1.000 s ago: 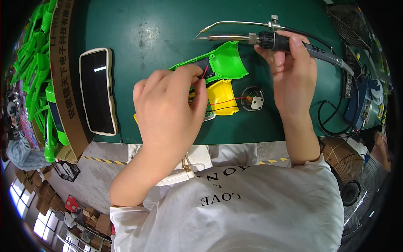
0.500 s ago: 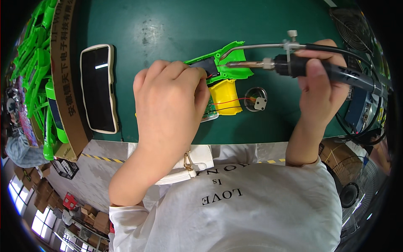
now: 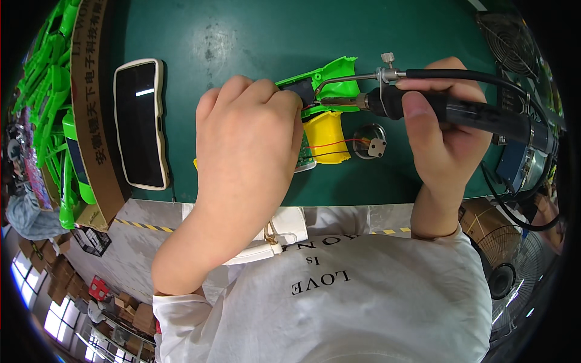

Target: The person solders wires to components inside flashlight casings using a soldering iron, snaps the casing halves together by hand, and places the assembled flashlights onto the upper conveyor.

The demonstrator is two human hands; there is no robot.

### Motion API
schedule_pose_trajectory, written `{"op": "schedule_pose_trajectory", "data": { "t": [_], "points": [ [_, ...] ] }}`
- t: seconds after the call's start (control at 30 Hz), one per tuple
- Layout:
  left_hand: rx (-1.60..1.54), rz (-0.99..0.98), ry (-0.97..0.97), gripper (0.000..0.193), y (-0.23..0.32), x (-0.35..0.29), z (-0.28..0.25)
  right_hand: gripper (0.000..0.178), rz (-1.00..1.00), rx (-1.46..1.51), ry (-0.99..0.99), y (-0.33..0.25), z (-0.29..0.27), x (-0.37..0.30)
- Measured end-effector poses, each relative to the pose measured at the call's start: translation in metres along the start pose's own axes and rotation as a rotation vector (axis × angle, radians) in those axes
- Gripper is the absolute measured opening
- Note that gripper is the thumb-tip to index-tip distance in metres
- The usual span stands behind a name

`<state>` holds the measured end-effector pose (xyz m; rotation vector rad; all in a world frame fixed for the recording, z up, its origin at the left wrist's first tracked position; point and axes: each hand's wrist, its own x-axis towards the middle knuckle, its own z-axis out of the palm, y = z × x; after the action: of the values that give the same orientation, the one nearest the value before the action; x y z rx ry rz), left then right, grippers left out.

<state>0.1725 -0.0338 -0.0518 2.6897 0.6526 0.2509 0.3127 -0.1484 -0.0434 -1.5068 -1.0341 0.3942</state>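
Note:
My right hand (image 3: 451, 136) grips a black soldering iron (image 3: 484, 115), its thumb along the handle. A bent metal solder feed tube (image 3: 348, 78) is clamped to it. The iron's tip points left into a green plastic casing (image 3: 340, 71), beside a black block (image 3: 295, 86) inside. My left hand (image 3: 245, 142) is closed over the casing's left end; its fingertips, and whatever they pinch, are hidden. Below lies a yellow casing (image 3: 330, 138), partly under a green circuit board (image 3: 306, 152). Red and black wires (image 3: 331, 145) run from there to a small pale plate (image 3: 376, 147) on a round dish (image 3: 363, 132).
A phone (image 3: 140, 124) in a pale case lies at the left on the green table (image 3: 272, 36). Beside it stands a cardboard box (image 3: 97, 133) with many green plastic casings (image 3: 53, 91). At the right are a fan (image 3: 505, 39), a blue box-shaped device (image 3: 514, 158) and looping cables.
My right hand has moved left with the soldering iron, bringing its tip further into the green casing near my left fingers. My left hand has shifted slightly up.

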Motion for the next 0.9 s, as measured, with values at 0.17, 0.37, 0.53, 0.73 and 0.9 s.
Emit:
{"op": "schedule_pose_trajectory", "data": {
  "t": [0.17, 0.37, 0.53, 0.73, 0.9],
  "points": [
    [0.000, 0.016, 0.009, 0.002, -0.0010, 0.0001, 0.0002, 0.010, -0.027, -0.062, -0.048, 0.0013, -0.0013, 0.0002],
    [0.010, 0.016, -0.002, 0.001, -0.0003, 0.0014, 0.0000, 0.011, -0.060, -0.039, -0.043, 0.0036, -0.0013, -0.0008],
    [0.004, 0.012, 0.002, 0.001, -0.0011, 0.0014, 0.0010, 0.011, -0.068, -0.050, -0.045, 0.0044, -0.0012, -0.0009],
    [0.009, 0.011, -0.006, 0.001, -0.0011, 0.0015, 0.0003, 0.011, -0.035, -0.089, -0.070, 0.0018, -0.0030, -0.0015],
    [0.002, 0.015, -0.001, 0.002, -0.0010, 0.0020, 0.0007, 0.012, -0.077, -0.055, -0.044, 0.0044, -0.0036, -0.0021]
  ]
}}
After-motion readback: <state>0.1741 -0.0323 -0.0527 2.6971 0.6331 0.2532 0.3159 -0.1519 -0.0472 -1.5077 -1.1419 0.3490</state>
